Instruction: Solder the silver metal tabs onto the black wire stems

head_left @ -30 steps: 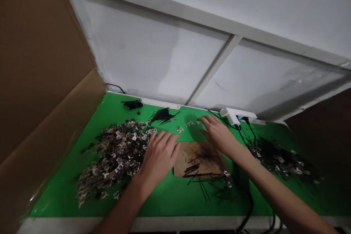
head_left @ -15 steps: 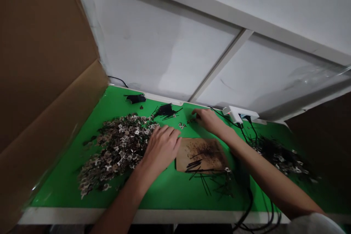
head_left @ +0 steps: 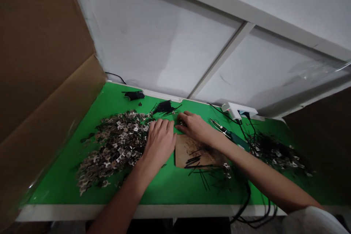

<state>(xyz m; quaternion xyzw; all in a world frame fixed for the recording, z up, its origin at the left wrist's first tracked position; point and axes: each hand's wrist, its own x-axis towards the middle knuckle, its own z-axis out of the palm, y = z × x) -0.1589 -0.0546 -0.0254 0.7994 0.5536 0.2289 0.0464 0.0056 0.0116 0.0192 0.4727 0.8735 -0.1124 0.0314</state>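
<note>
My left hand lies palm down with its fingers stretched out, at the right edge of a big heap of small metal pieces on the green mat. Just to its right, my right hand reaches over the top of a brown board. Its thumb and fingers are bent and apart, around small metal pieces on the mat; the palm side is hidden. Short black strips lie on the scorched board. Beyond both hands sits a bundle of black strips.
A green-handled soldering iron lies beyond my right forearm. At the back stands a white power strip with plugs and cables. Black strips mixed with metal pieces lie at right, another black bundle at back left. Cardboard walls flank the table.
My right hand has moved left and toward me, over the small metal pieces and close to my left hand. The soldering iron now shows. My left hand has barely moved.
</note>
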